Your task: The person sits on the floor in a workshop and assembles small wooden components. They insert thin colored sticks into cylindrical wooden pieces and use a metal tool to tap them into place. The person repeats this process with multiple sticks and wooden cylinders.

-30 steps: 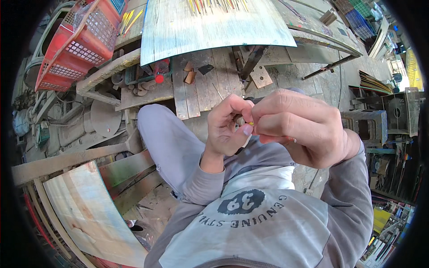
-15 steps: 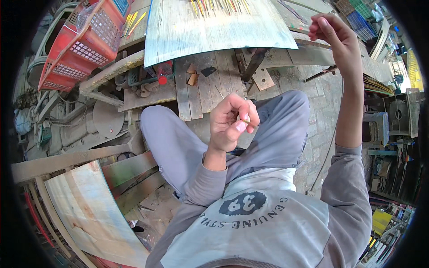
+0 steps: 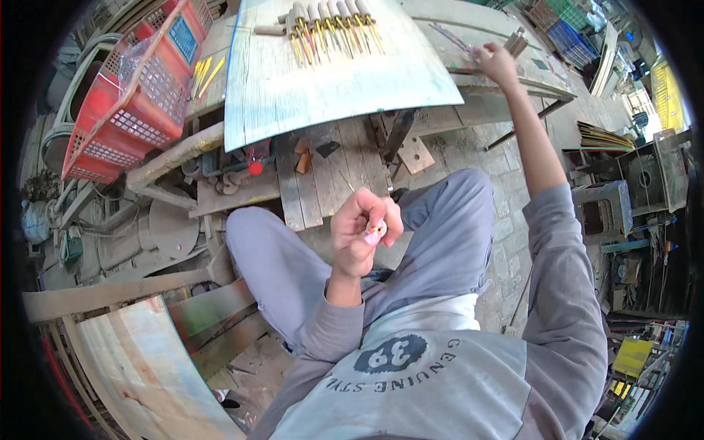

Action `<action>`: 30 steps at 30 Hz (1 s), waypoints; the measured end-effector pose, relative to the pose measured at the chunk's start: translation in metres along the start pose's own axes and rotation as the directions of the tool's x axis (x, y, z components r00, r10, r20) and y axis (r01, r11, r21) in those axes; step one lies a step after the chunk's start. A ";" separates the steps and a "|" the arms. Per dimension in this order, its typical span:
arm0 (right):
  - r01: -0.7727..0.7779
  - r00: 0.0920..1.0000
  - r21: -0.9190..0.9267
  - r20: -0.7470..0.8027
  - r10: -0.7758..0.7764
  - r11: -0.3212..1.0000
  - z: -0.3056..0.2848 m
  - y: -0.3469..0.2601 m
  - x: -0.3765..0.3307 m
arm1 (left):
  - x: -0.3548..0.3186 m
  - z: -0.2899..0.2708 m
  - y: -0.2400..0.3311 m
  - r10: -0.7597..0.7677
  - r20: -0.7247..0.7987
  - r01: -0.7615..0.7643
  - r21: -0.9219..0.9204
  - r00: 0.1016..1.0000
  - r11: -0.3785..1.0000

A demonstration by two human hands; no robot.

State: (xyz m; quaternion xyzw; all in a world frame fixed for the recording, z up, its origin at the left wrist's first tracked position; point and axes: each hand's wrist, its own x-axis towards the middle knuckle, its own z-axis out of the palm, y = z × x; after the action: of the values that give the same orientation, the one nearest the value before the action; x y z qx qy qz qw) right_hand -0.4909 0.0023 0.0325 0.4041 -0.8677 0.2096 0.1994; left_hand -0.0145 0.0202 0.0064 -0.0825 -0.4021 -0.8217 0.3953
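My left hand (image 3: 361, 233) is raised over my lap, its thumb and fingers pinched around a thin piece with a yellow tip (image 3: 376, 229). Most of that piece is hidden inside the fist. My right arm stretches out to the far right, where my right hand (image 3: 500, 66) hangs at the bench top, close to a small wooden block (image 3: 516, 44) and some thin sticks (image 3: 450, 37). Its fingers are bent and partly hidden, so whether they hold anything does not show. On the pale board (image 3: 330, 92) lies a row of slim pieces with pale handles and yellow shafts (image 3: 339, 33).
A red perforated basket (image 3: 139, 95) stands at the left, with yellow sticks (image 3: 207, 77) beside it. Below the board, a low shelf (image 3: 315, 187) holds a red-capped bottle (image 3: 257, 158). A grey stool (image 3: 605, 209) is on the right; a wooden frame (image 3: 110, 290) is at lower left.
My right hand has moved from the air above the bench's right side down to its top. My view has tilted, showing more of the board. The left hand keeps its pinch.
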 end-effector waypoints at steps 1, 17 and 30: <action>-0.032 0.998 -0.081 0.052 0.036 0.996 0.007 -0.014 -0.003 | 0.000 -0.002 0.000 -0.010 -0.017 0.010 0.005 1.000 1.000; -0.082 0.971 0.257 0.240 0.019 0.963 -0.036 -0.051 0.006 | 0.009 -0.017 -0.015 -0.125 -0.106 0.146 0.215 0.986 0.966; -0.521 0.846 0.824 0.533 0.010 0.222 -0.156 -0.128 -0.187 | 0.059 -0.035 0.034 -0.100 0.093 -0.031 0.864 0.991 0.502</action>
State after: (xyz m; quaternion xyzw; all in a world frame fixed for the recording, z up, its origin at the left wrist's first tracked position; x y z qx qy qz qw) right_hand -0.2521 0.1248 0.0922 0.3147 -0.6409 0.6256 -0.3144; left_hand -0.0238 -0.0524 0.0300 0.0801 -0.7847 -0.5120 0.3401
